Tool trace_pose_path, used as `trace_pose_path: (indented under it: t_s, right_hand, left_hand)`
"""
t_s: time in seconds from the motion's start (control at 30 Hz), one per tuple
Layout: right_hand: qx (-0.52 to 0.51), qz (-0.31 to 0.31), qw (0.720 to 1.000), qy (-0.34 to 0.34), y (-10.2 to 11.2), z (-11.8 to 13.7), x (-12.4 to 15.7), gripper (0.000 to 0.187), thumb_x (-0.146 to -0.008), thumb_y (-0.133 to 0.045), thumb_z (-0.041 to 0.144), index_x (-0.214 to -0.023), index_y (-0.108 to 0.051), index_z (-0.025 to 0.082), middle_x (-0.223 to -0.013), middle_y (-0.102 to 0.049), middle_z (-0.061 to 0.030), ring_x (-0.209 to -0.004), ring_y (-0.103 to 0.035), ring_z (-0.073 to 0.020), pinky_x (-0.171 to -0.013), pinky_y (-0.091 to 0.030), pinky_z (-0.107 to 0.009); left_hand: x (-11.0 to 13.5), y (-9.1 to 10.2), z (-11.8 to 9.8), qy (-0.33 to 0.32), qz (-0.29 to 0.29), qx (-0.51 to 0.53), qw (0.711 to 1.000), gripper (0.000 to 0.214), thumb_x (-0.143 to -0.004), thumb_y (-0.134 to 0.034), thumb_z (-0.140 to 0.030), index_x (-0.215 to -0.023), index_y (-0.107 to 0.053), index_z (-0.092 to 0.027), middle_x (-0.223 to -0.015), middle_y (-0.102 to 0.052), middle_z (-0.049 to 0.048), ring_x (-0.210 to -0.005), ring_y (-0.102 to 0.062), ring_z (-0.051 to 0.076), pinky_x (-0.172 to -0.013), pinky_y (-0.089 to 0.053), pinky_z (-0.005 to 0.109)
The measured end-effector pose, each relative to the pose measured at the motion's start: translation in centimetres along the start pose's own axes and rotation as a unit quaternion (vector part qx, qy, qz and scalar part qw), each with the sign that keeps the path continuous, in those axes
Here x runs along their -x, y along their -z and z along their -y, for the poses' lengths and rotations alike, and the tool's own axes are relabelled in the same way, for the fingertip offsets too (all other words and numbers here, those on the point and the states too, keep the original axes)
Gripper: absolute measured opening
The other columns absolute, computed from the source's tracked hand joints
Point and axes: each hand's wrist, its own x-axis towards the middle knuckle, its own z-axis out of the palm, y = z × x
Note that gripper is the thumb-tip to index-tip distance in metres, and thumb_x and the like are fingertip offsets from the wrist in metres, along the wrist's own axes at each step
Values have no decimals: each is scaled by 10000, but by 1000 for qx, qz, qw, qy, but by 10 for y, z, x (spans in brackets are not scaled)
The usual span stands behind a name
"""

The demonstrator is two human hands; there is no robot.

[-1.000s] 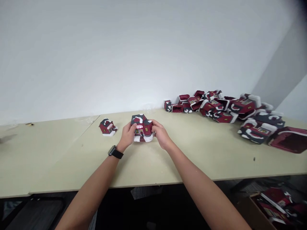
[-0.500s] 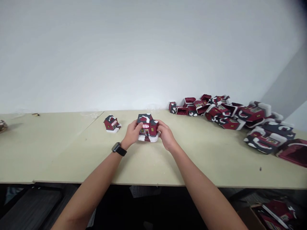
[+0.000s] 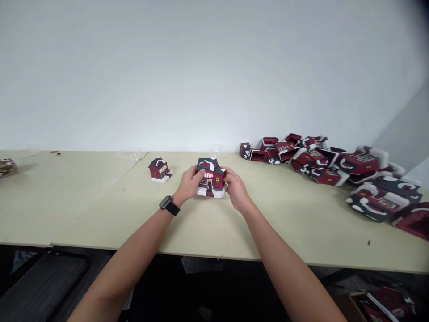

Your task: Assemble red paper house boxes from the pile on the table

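A small red toy house (image 3: pixel 210 179) with a dark snow-capped roof, a striped awning and a white base is upright in front of me. My left hand (image 3: pixel 190 182) grips its left side, the thumb on its front by the awning. On the opposite side, my right hand (image 3: pixel 236 188) has its fingers closed on the right wall. Whether the base touches the table or is just above it, I cannot tell. A second, similar red house (image 3: pixel 160 170) stands to the left, apart from my hands.
Several red-and-dark houses lie heaped (image 3: pixel 311 158) along the right of the table (image 3: pixel 100 205), some with hollow undersides showing. Below the table at right is a cardboard box (image 3: pixel 358 306) with more red pieces. A dark chair (image 3: pixel 43 281) stands under the left edge. Clear plastic (image 3: pixel 129 155) lies near the wall.
The whole view has shifted and tilted slightly, so things sit a little farther right. Both hands keep the same hold on the house.
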Motion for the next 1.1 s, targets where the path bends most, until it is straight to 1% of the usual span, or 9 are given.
trace_pose_path:
  t_s: [0.33,0.47,0.53,0.63,0.7,0.77,0.83,0.93,1.1]
  right_hand:
    - [-1,-1,1000,6,1,-1,-1,469,-580,-543,301,-997,-749,243,-935,-705,11,-862,-563,-220,-672,-431,-281]
    - [34,-16,999,24,-1,-2,-1,435,-656,-556,354,-1034,-742,245,-1022,-731,-2,-938,-609,-237,-715,-470,-296]
    - [68,-38,995,54,-2,-2,-1,397,-736,-592,422,-1069,-726,251,-1107,-741,-20,-1011,-635,-251,-783,-507,-320]
    - [128,-59,984,111,-3,-3,0,444,-820,-645,501,-1186,-693,253,-1238,-728,-72,-1123,-650,-271,-900,-536,-374]
    - [155,-52,978,132,-1,-4,0,483,-848,-668,506,-1259,-680,253,-1319,-710,-106,-1222,-639,-282,-970,-534,-403]
    - [171,-36,976,126,1,-7,-2,485,-869,-675,499,-1289,-686,257,-1368,-703,-117,-1296,-625,-286,-1038,-518,-426]
    - [191,-24,975,109,3,-12,-4,453,-886,-670,473,-1283,-707,259,-1393,-707,-108,-1327,-624,-285,-1111,-485,-452]
    - [236,-13,966,105,4,-19,-7,389,-895,-661,403,-1249,-743,264,-1397,-721,-81,-1346,-623,-283,-1200,-417,-485]
    - [267,9,955,128,3,-21,-6,354,-882,-669,317,-1215,-774,260,-1339,-757,-76,-1322,-646,-300,-1215,-407,-493]
  left_hand:
    - [0,-1,1,0,-4,5,1000,409,-952,-580,-542,-974,-697,-151,-944,-745,85,-838,-633,230,-708,-476,312]
    - [1,-2,0,-6,-10,6,1000,402,-971,-571,-528,-1017,-698,-149,-974,-745,89,-861,-639,233,-741,-486,319]
    - [0,-2,1,-12,-33,4,999,386,-985,-568,-512,-1043,-694,-151,-997,-745,92,-887,-646,236,-774,-495,325]
    - [-3,2,4,-20,-94,-18,995,365,-1014,-554,-500,-1073,-680,-163,-1028,-734,98,-933,-646,242,-823,-493,336]
    - [-6,7,6,-28,-128,-61,989,347,-1025,-553,-499,-1060,-666,-173,-1022,-711,99,-953,-631,249,-848,-478,348]
    - [-8,12,8,-39,-143,-112,983,317,-1030,-563,-487,-1032,-654,-183,-1004,-686,99,-967,-611,257,-867,-463,361]
    - [-10,16,10,-46,-133,-146,979,284,-1033,-576,-465,-1026,-652,-192,-1008,-677,102,-998,-600,268,-892,-459,372]
    - [-11,16,15,-47,-94,-162,981,264,-1032,-598,-449,-1054,-665,-195,-1041,-684,113,-1056,-594,282,-930,-464,386]
    - [-11,12,24,-33,-56,-140,988,351,-1045,-577,-519,-1117,-671,-189,-1082,-716,124,-1055,-613,284,-931,-473,393]
